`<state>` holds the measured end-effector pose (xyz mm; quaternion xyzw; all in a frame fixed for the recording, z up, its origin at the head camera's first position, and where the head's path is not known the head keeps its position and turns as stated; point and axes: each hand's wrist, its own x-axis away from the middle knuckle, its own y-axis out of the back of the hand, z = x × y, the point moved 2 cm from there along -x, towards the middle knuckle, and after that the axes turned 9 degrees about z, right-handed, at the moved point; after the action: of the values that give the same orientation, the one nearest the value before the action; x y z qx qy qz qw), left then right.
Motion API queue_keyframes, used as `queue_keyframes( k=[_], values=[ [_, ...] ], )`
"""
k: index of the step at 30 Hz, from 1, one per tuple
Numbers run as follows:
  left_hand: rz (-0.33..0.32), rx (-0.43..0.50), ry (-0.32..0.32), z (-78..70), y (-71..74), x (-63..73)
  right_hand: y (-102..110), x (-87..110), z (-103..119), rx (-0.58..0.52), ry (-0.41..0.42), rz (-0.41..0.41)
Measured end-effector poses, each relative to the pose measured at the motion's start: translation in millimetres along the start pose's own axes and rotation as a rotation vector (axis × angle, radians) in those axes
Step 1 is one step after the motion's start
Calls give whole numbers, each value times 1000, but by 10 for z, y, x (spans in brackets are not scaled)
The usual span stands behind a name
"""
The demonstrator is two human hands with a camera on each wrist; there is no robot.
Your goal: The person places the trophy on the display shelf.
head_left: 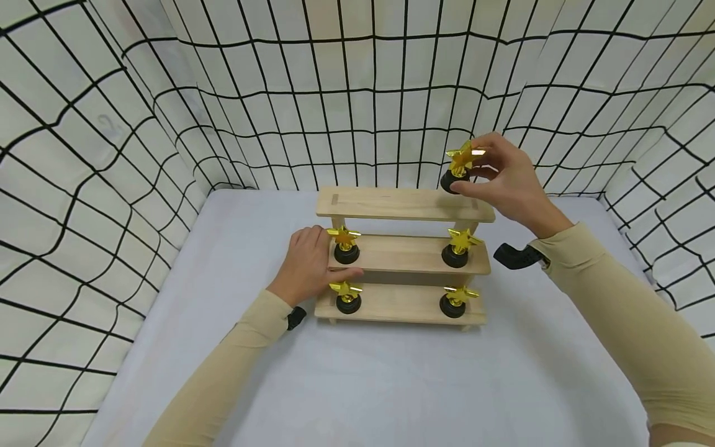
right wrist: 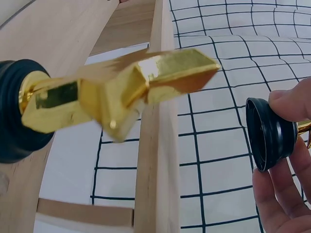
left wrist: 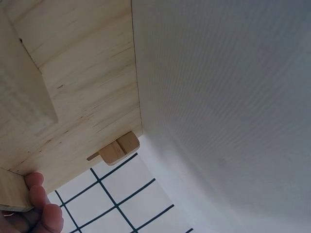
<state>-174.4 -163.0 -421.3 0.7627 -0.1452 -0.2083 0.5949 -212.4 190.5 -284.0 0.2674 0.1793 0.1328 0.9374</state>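
Note:
A three-tier wooden display stand faces me. Just over the right end of its top tier, my right hand pinches a gold star trophy by its round black base. At the stand's left end, my left hand grips the middle tier, thumb along the front edge; its curled fingertips show on the wood in the left wrist view. The middle tier bears one star trophy at the left and another at the right. Two more, a left one and a right one, stand below on the bottom tier.
The stand rests on a white-covered table. White cloth walls with a black grid rise behind it and on both sides. A black wrist-camera piece juts from the right sleeve, close to the stand's right side.

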Motion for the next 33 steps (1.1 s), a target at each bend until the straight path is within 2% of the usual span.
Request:
queue_keyframes(
  k=[15,24,33],
  values=[
    [-48,-36,-40,-31,4,-27,-182,-199,-47,43,-65,37],
    [-27,-26,-23,-34,-3,-13,-268,-256,-45,97,-84,63],
    [-47,-46,-27,-14,-11,-4,-336,-291,27,73,-115,94]
  ],
)
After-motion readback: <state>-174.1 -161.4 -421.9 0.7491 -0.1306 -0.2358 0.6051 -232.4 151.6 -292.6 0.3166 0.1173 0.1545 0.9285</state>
